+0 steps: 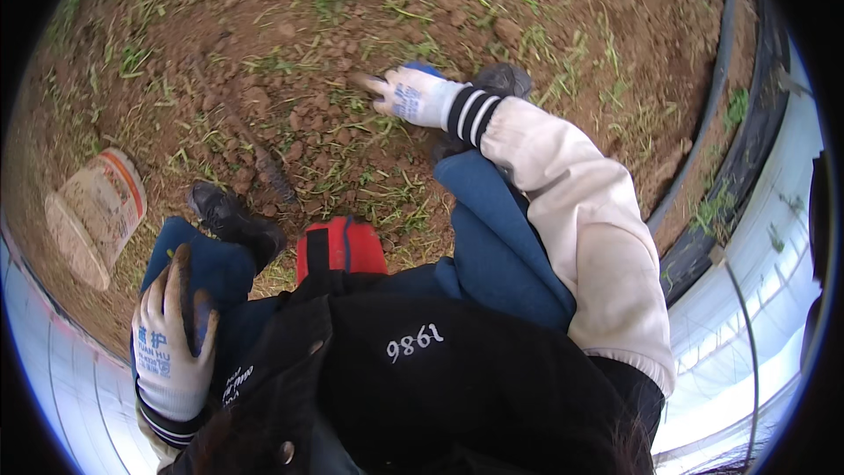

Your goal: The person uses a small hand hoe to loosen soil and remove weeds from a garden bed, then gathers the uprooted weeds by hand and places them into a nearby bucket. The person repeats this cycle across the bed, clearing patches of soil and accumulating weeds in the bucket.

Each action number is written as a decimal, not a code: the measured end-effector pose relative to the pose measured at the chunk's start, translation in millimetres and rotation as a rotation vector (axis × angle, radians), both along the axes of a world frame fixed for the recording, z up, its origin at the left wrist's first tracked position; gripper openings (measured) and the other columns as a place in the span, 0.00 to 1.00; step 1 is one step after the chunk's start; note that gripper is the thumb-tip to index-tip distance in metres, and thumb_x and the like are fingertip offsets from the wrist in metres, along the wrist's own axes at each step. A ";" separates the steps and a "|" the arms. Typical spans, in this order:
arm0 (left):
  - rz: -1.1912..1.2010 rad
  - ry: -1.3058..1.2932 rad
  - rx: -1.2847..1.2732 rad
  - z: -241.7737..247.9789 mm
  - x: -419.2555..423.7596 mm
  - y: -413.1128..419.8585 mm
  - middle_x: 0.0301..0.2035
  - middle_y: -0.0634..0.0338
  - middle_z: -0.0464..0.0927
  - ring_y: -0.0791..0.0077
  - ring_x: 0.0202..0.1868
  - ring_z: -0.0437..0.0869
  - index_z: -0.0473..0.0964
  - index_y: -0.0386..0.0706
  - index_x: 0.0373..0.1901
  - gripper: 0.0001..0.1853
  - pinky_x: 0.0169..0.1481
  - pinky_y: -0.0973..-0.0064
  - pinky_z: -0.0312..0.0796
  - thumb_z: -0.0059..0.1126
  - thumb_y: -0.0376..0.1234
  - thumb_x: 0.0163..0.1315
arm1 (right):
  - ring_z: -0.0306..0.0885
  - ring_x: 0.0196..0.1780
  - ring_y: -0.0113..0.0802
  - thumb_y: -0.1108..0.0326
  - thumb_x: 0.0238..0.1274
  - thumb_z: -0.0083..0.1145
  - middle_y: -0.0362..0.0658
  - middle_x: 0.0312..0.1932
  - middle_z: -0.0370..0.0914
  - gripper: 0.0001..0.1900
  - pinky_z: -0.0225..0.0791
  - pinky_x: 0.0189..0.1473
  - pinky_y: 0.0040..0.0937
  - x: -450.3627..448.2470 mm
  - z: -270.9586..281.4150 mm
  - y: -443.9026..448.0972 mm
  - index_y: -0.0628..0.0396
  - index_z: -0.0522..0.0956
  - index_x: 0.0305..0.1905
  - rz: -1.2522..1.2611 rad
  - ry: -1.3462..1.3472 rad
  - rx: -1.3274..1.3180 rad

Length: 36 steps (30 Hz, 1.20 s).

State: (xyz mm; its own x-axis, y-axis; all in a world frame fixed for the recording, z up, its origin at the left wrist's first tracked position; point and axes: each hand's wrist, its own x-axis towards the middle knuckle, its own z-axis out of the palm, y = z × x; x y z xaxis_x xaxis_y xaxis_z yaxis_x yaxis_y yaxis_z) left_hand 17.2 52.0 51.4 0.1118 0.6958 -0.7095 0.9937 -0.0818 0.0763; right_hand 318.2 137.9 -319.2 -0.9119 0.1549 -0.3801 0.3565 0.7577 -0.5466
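Note:
My right hand (409,94), in a white knit work glove with blue print, reaches down to the loose brown soil (316,112) and cut green stalks in front of my right boot (504,79). Its fingertips are soil-stained and blurred; whether they pinch anything is unclear. My left hand (173,330), gloved alike, rests by my bent left knee (198,257), thumb apart from the fingers. A tiny yellow-green scrap (170,253) shows at its fingertips. Soil dirties those glove fingers too. Between my legs is a red padded item (359,247) with a black strip.
A dirt-smeared plastic bucket (125,194) with an orange band is at the left. A soil-caked, stick-like piece (267,168) lies near my left boot (231,218). At right run a dark hose (719,72), black sheeting (758,125) and a translucent plastic film wall (712,316).

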 end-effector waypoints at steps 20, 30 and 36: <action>-0.086 -0.254 0.487 41.2 -32.3 -69.5 0.45 0.57 0.76 0.65 0.49 0.76 0.72 0.40 0.56 0.27 0.56 0.66 0.68 0.62 0.42 0.56 | 0.75 0.60 0.47 0.61 0.45 0.67 0.58 0.54 0.77 0.36 0.66 0.61 0.34 -13.7 155.0 62.3 0.68 0.69 0.61 -0.905 -0.004 -0.298; 0.226 -0.467 0.801 36.7 -82.7 -139.5 0.43 0.57 0.76 0.65 0.47 0.77 0.74 0.38 0.54 0.27 0.54 0.68 0.68 0.64 0.40 0.52 | 0.79 0.54 0.47 0.62 0.48 0.61 0.56 0.50 0.79 0.37 0.70 0.58 0.37 -213.6 227.6 31.7 0.55 0.64 0.67 -0.363 -0.092 -0.193; 0.363 -0.515 0.798 25.0 -134.7 -147.3 0.43 0.59 0.75 0.67 0.46 0.78 0.74 0.40 0.54 0.27 0.54 0.70 0.67 0.63 0.39 0.51 | 0.78 0.54 0.50 0.72 0.57 0.49 0.56 0.49 0.79 0.33 0.72 0.54 0.43 -383.2 131.5 -53.4 0.47 0.60 0.70 0.047 -0.172 0.041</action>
State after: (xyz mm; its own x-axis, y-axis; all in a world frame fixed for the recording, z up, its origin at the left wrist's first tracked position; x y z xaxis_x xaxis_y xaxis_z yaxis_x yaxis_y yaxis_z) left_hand -117.5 -95.3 76.3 -0.0397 0.9979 0.0517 0.8306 0.0042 0.5569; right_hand -65.0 84.5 -187.6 -0.8403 0.1323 -0.5257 0.4061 0.7959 -0.4489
